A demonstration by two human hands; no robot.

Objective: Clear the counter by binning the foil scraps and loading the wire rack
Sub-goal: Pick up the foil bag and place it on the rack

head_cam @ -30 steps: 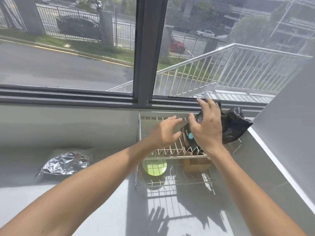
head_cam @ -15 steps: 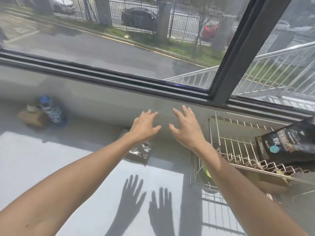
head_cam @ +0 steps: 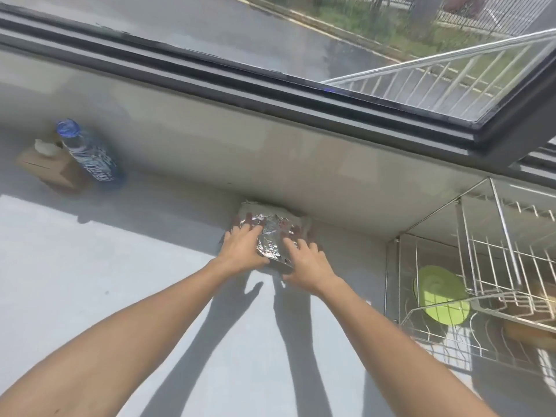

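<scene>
Foil scrap: a crumpled silver sheet [head_cam: 272, 236] lies on the surface [head_cam: 90, 281] just above frame centre, pushed against the foot of the grey wall under the window.
Left hand: the left hand [head_cam: 242, 248] lies palm-down on the foil's 9 o'clock side, fingers [head_cam: 249, 227] spread over the top and thumb tucked along the near edge; it presses on the sheet, but whether it grips it I cannot tell.
Right hand: the right hand [head_cam: 304, 260] rests on the foil's 4 o'clock side, fingers splayed across the crinkled top, thumb at the near edge; clearly touching, but a firm grasp cannot be told.
Wire rack: the wire rack [head_cam: 481, 266] stands at 3 o'clock from the foil, well apart from it, against the same wall.
Rack contents: a lime-green round plate [head_cam: 440, 296] sits in the lower tier; brownish items to its right are too blurred to identify.
Bottle: a clear bottle [head_cam: 87, 155] with a blue cap and blue label stands at 10 o'clock, far from the hands.
Box: a brown cardboard box [head_cam: 45, 167] sits just behind and left of the bottle, touching or nearly so.
Shadows: both forearms throw dark shadows on the sunlit surface at 6 o'clock from the foil.
</scene>
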